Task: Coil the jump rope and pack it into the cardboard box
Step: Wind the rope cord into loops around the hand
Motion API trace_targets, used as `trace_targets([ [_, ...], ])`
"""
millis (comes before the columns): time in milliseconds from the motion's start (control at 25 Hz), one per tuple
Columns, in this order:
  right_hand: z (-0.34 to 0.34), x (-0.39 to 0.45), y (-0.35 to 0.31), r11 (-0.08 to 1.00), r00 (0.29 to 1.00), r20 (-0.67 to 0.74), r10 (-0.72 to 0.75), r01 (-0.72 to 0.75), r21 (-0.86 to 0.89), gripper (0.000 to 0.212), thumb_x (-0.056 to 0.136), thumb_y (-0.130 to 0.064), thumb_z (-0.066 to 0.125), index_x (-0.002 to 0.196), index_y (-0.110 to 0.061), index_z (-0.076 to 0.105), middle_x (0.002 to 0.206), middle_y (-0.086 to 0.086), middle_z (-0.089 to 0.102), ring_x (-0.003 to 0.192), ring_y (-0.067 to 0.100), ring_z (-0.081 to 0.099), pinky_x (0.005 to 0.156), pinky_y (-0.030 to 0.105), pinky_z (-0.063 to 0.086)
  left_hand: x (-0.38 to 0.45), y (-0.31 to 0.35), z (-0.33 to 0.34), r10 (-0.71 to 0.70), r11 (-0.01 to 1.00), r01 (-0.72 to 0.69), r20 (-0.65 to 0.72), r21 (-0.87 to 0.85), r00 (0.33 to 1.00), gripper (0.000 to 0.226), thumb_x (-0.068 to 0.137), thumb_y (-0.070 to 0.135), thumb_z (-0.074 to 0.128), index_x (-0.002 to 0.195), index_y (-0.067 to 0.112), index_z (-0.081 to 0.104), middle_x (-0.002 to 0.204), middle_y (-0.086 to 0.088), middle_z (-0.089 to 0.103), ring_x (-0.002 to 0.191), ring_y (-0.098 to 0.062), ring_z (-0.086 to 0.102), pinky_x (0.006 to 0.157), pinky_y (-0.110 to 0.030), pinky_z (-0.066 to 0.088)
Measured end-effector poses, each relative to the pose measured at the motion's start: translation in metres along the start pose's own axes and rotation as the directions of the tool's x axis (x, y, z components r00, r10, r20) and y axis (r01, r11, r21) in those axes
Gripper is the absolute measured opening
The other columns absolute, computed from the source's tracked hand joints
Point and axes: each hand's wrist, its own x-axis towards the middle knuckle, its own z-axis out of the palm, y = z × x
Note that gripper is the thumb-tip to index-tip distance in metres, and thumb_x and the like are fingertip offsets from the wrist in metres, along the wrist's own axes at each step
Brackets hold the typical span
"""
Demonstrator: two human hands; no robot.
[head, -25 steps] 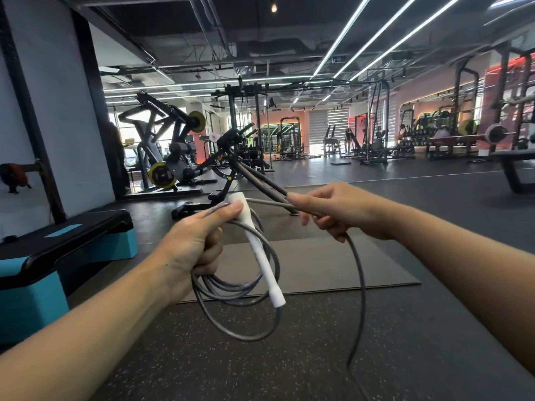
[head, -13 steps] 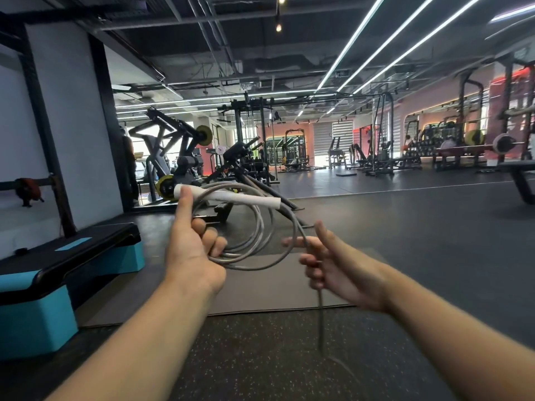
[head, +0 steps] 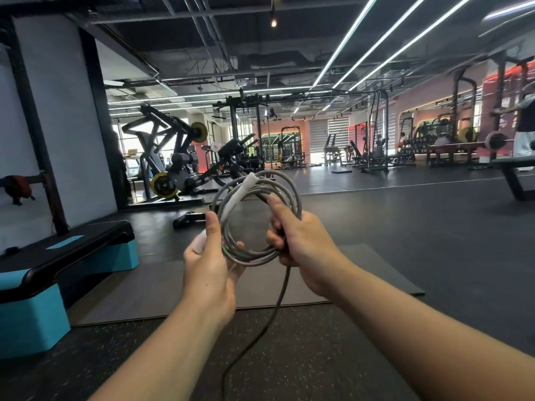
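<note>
The jump rope (head: 257, 215) is gathered into several grey loops held up in the air in front of the person, between the two hands, with its white handle (head: 236, 198) lying slantwise across the left side of the coil. The left hand (head: 210, 264) is closed around the lower end of that handle and the bottom left of the loops, thumb pressed up along them, which seems meant to pin the finished turns together so they do not spring apart. The right hand (head: 301, 244) is closed around the right side of the coil, its thumb pointing up over the strands, and it grips the place where the uncoiled part leaves the loops. That loose tail (head: 275, 308) hangs straight down from under the right hand toward the speckled floor (head: 318, 357) and runs out of the bottom of the view, so the coiling looks only partly done; more rope has yet to be wound on. Holding the coil upright at chest height probably lets the tail hang free and feed in without tangling. The second handle cannot be made out. Behind the coil lies a grey mat (head: 362, 273), to the left stands a blue and black step platform (head: 58, 270), and gym machines fill the background. No cardboard box shows in this view.
</note>
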Motion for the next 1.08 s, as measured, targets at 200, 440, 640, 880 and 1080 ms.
trace_targets([
  [200, -0.029, 0.007, -0.024, 0.925, 0.976, 0.220, 0.004, 0.080, -0.371, 0.041, 0.104, -0.040, 0.054, 0.069, -0.020, 0.044, 0.049, -0.008, 0.036, 0.039, 0.004, 0.032, 0.041, 0.021, 0.020, 0.004, 0.039, -0.023, 0.481, 0.373, -0.624, 0.432, 0.687, 0.763, 0.105, 0.074, 0.039, 0.084, 0.154, 0.040, 0.017, 0.161, 0.006, 0.025, 0.144, -0.019, 0.030, 0.111, -0.040, 0.031],
  [440, -0.036, 0.019, -0.047, 0.470, 0.902, 0.423, 0.080, 0.340, -0.814, 0.032, 0.096, -0.027, 0.066, 0.065, -0.018, 0.063, 0.051, -0.009, 0.058, 0.044, 0.005, 0.049, 0.051, 0.020, 0.040, 0.005, 0.088, 0.053, -0.428, 0.187, -0.687, 0.688, 0.702, 0.587, 0.046, 0.090, 0.019, 0.068, 0.133, 0.025, 0.054, 0.112, 0.002, 0.072, 0.090, -0.001, 0.067, 0.080, -0.016, 0.052],
  [640, -0.046, 0.013, -0.056, 0.427, 0.867, 0.472, 0.160, 0.371, -0.825, 0.023, 0.094, -0.030, 0.068, 0.083, -0.011, 0.076, 0.062, -0.002, 0.071, 0.056, 0.005, 0.061, 0.062, 0.019, 0.047, 0.008, 0.075, 0.042, -0.629, 0.258, -0.562, 0.578, 0.786, 0.520, 0.041, 0.093, 0.046, 0.060, 0.109, 0.009, 0.066, 0.070, 0.000, 0.056, 0.062, -0.013, 0.050, 0.061, -0.030, 0.050],
  [880, -0.073, 0.006, -0.064, 0.528, 0.843, 0.430, 0.323, 0.216, -0.821, 0.039, 0.081, -0.055, 0.077, 0.092, -0.019, 0.074, 0.064, -0.001, 0.060, 0.057, 0.013, 0.049, 0.052, 0.026, 0.039, 0.017, 0.076, 0.022, -0.596, 0.328, -0.487, 0.577, 0.809, 0.558, 0.045, 0.088, 0.056, 0.056, 0.078, 0.011, 0.061, 0.056, 0.006, 0.034, 0.049, -0.012, 0.028, 0.051, -0.026, 0.031],
  [1080, -0.135, -0.002, -0.051, 0.632, 0.968, 0.192, 0.162, 0.048, -0.774, 0.048, 0.084, -0.053, 0.075, 0.065, -0.012, 0.059, 0.055, 0.001, 0.047, 0.049, 0.018, 0.045, 0.052, 0.035, 0.047, 0.034, 0.093, -0.014, -0.333, 0.678, -0.267, 0.610, 0.685, 0.719, 0.041, 0.090, 0.053, 0.053, 0.071, 0.017, 0.045, 0.055, 0.006, 0.028, 0.044, -0.011, 0.026, 0.049, -0.028, 0.039],
])
